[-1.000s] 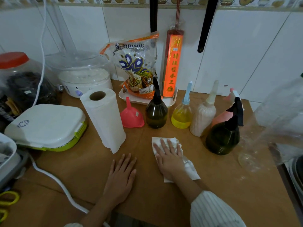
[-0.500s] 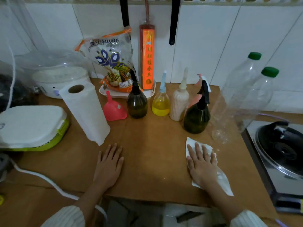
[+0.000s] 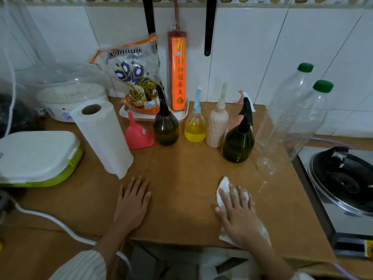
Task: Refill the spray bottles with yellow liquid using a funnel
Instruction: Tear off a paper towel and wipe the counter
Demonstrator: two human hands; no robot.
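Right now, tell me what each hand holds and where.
Nothing is gripped. The right hand presses flat on the middle of a paper towel; the left hand lies bare on the table.

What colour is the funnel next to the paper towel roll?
Pink. The funnel sits upside down on the table, seen clearly in the head view.

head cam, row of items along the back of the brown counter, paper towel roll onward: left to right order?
paper towel roll → pink funnel → dark pump bottle → yellow liquid bottle → white nozzle bottle → dark green spray bottle → clear plastic bottles
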